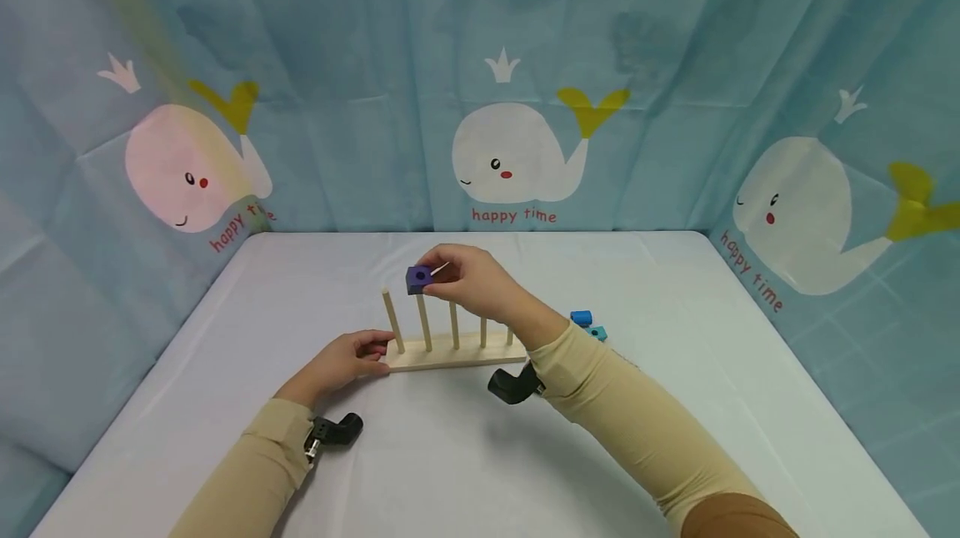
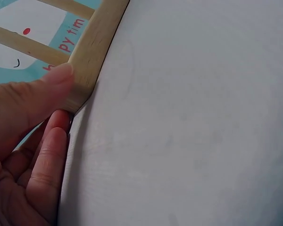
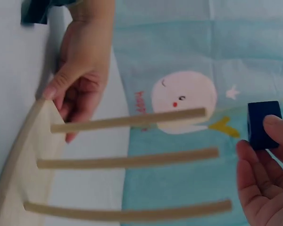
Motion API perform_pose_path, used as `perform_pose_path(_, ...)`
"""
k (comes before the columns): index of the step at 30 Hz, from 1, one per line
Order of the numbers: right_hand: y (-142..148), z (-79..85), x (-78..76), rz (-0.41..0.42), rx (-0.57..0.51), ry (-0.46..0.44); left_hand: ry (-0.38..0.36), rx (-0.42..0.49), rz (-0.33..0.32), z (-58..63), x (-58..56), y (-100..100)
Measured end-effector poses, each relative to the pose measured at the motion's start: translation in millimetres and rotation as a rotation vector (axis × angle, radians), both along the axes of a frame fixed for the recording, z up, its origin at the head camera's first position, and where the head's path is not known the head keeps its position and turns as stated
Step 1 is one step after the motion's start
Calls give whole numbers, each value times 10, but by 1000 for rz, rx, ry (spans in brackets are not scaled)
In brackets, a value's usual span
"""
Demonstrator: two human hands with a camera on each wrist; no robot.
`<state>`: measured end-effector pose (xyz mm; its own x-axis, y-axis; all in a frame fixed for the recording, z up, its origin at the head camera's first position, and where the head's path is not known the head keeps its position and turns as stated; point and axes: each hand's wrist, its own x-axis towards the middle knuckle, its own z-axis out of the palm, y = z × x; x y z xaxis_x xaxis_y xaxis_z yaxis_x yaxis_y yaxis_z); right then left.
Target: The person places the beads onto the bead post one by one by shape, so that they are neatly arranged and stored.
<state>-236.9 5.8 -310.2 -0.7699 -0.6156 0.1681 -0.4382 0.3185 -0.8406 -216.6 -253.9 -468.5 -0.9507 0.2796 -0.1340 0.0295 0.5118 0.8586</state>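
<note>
A wooden peg stand (image 1: 444,359) with several upright pegs stands on the white table. My left hand (image 1: 341,364) holds the stand's left end; in the left wrist view the thumb (image 2: 59,77) presses on the base's corner, with the fingers curled beside and below it. Above the pegs, my right hand (image 1: 474,281) pinches a dark purple-blue block (image 1: 417,279) with a hole through it. From the right wrist view the block (image 3: 262,123) is apart from the peg tips, between thumb and fingers. The right hand and forearm hide the tops of the pegs on the right.
A blue block (image 1: 581,318) and a teal block (image 1: 597,333) lie on the table (image 1: 420,471) to the right of the stand, partly behind the right forearm. A whale-printed curtain (image 1: 360,104) surrounds the table at the back and sides.
</note>
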Motion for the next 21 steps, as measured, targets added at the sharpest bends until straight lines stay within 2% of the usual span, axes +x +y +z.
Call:
perform_pose_path(6,-265,-78,60,-33,-58,32,11,8,-6,-9,14,-11)
perform_pose_path(11,-407,-189,131,-141,-56,171,27,6,-12,-29,3,-10)
perform_pose_path(14,-476,-254,173,-192,-64,219,30,0,-7,-40,-5,-6)
perform_pose_path(21,-624,-436,173,-236,-147,176,36,-17,6,-59,-16,-17)
